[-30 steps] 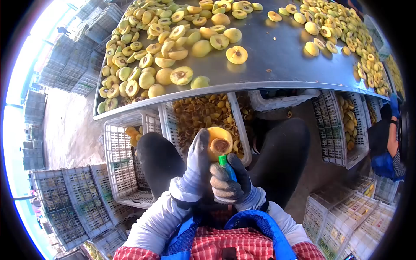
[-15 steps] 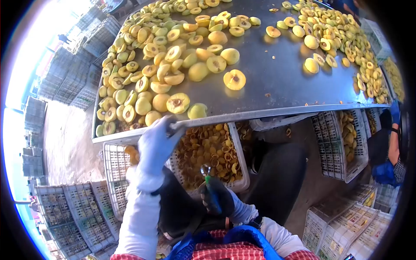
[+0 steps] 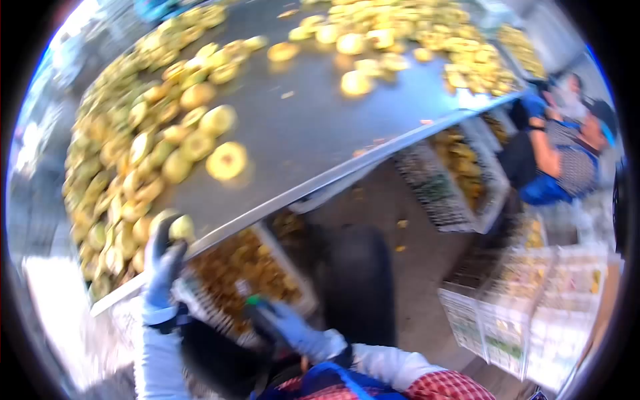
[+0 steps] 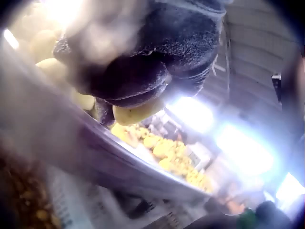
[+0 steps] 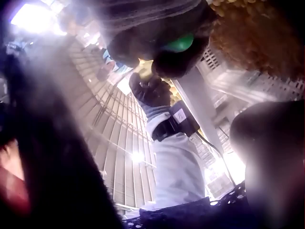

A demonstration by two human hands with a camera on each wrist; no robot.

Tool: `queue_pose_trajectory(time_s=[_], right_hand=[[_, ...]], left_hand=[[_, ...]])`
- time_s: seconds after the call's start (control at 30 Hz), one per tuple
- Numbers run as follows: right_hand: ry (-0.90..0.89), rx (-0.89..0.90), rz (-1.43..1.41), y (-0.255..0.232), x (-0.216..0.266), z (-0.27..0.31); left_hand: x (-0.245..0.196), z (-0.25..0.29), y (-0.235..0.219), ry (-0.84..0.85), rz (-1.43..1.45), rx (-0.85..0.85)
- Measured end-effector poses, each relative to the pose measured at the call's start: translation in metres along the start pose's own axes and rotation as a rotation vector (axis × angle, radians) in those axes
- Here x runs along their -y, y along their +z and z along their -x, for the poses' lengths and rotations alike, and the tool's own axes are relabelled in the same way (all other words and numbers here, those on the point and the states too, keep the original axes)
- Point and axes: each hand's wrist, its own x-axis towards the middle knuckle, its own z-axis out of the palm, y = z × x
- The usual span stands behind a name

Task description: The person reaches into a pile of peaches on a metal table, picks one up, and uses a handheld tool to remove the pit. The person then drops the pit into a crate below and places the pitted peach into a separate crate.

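Note:
At the near edge of the metal table [image 3: 280, 143], my gloved left hand [image 3: 162, 263] grips a yellow-green peach half [image 3: 181, 228]. The left wrist view shows its dark-coated fingers curled over the peach half [image 4: 137, 112], low above the table rim. Lower down, over my lap, my gloved right hand [image 3: 293, 328] holds a pitting tool [image 3: 253, 301] by its handle. Its green part [image 5: 180, 43] shows between the fingers in the right wrist view; the metal tip is blurred. Many halved peaches [image 3: 177, 167] lie heaped beyond my left hand, some with brown centres.
Below the table edge, a crate [image 3: 283, 267] holds brownish scraps. Another crate [image 3: 490, 200] with yellow pieces stands to the right, near a seated person [image 3: 567, 157]. Stacked white crates [image 3: 527, 313] are at the lower right. More peach halves [image 3: 427, 33] cover the table's far side.
My left hand has left the peach it held over my lap, reached to the table and taken a peach half. The right hand keeps the tool. The head view has swung rightward.

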Motion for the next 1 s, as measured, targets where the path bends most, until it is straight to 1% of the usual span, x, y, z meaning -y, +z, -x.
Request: queue_pose_trajectory(time_s=[0.03,0.07,0.1,0.13,0.17,0.2,0.23,0.27,0.3,0.33,0.37,0.4,0.43,0.5,0.53,0.6,0.63,0.67,0.77,0.8,0.83,0.87,0.9,0.93,1.0], right_hand=[[-0.06,-0.094,0.173,-0.001,-0.005,0.003],[0.096,-0.088,-0.061,0.008,0.019,0.015],[-0.061,-0.095,0.019,0.007,0.023,0.014],[-0.255,-0.087,0.124,0.009,0.02,0.014],[-0.396,-0.086,0.239,0.011,0.02,0.016],[-0.513,-0.092,0.341,0.01,0.019,0.017],[-0.554,-0.095,0.454,0.01,0.023,0.022],[-0.597,-0.103,0.565,0.011,0.027,0.027],[-0.663,-0.125,0.725,0.015,0.036,0.032],[-0.731,-0.146,0.883,0.019,0.039,0.035],[-0.699,-0.13,0.849,0.02,0.038,0.036],[-0.667,-0.114,0.816,0.02,0.035,0.037],[-0.627,-0.098,0.783,0.019,0.03,0.04],[-0.758,-0.049,0.856,0.016,0.02,0.038],[-0.819,-0.024,0.89,0.015,0.013,0.039],[-0.427,-0.038,0.139,0.022,-0.009,0.042],[-0.281,0.053,-0.099,0.022,-0.012,0.042],[-0.121,0.106,-0.336,0.024,-0.011,0.042],[0.217,0.545,-0.662,0.022,0.008,0.046],[0.336,0.693,-0.764,0.022,0.014,0.048],[0.462,0.843,-0.864,0.024,0.018,0.05],[0.503,0.758,-0.859,0.031,0.017,0.054],[0.495,0.775,-0.891,0.032,0.014,0.054],[0.484,0.794,-0.919,0.033,0.013,0.052],[0.437,0.806,-0.958,0.032,0.011,0.045]], left_hand=[[-0.01,0.029,0.014,-0.05,0.072,-0.056],[-0.019,0.056,0.03,-0.101,0.092,-0.087],[-0.025,0.075,0.045,-0.14,0.12,-0.088],[-0.031,0.086,0.061,-0.146,0.153,-0.058],[-0.036,0.093,0.074,-0.155,0.349,0.075],[-0.026,0.102,0.084,-0.17,0.474,0.069],[-0.017,0.109,0.092,-0.178,0.606,0.077],[-0.019,0.12,0.102,-0.219,0.629,0.04],[-0.012,0.123,0.105,-0.157,0.63,0.047],[-0.014,0.129,0.109,-0.187,0.535,-0.026],[-0.02,0.131,0.114,-0.208,0.437,-0.099],[-0.023,0.133,0.118,-0.153,0.438,-0.15],[-0.024,0.137,0.119,-0.132,0.412,-0.17],[-0.027,0.139,0.119,-0.094,0.358,-0.199],[-0.029,0.142,0.12,-0.116,0.386,-0.238],[-0.029,0.143,0.117,-0.07,0.286,-0.2],[-0.029,0.142,0.116,-0.043,0.236,-0.178],[-0.03,0.142,0.115,0.043,0.147,-0.168],[-0.022,0.141,0.108,0.058,0.216,-0.047],[-0.029,0.143,0.105,0.0,0.225,0.032],[-0.03,0.146,0.103,-0.044,0.327,0.102],[-0.029,0.153,0.105,-0.17,0.517,0.059],[-0.028,0.161,0.11,-0.3,0.707,0.016],[-0.025,0.162,0.114,-0.329,0.757,-0.071],[-0.018,0.157,0.11,-0.359,1.125,-0.227]])
